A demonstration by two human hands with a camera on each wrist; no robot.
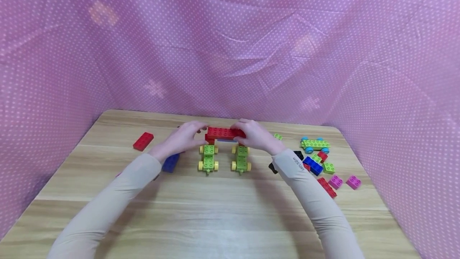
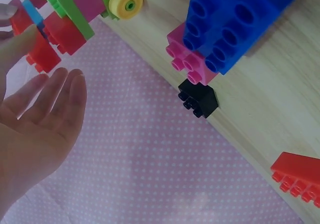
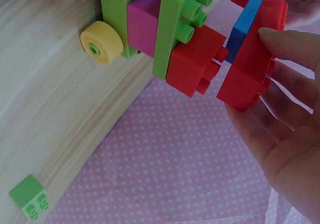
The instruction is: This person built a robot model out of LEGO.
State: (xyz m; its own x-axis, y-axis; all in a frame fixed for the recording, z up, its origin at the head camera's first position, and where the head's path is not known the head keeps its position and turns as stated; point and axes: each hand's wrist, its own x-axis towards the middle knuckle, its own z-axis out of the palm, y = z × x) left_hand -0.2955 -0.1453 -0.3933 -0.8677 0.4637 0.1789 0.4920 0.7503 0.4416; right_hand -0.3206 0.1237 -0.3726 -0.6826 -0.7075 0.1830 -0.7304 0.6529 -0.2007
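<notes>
My right hand point(image 1: 256, 136) pinches a long red brick point(image 3: 250, 59) between thumb and fingers. On the brick's underside sits a blue brick point(image 3: 244, 28). In the right wrist view a gap shows between the held brick and a smaller red brick point(image 3: 196, 60) on the near stack. Two green wheeled bases point(image 1: 208, 163) with yellow wheels stand side by side below, carrying stacked bricks, a magenta brick point(image 3: 146, 20) among them. My left hand point(image 1: 182, 139) is at the red brick's left end, fingers extended and thumb close to the brick.
Left of the stacks lie a red brick point(image 1: 143, 141) and a blue brick point(image 1: 170, 163); a black brick point(image 2: 199, 99) is near the table's back edge. At right are a green base with blue wheels point(image 1: 315, 144) and several loose bricks. Pink dotted cloth point(image 1: 230, 51) surrounds the table.
</notes>
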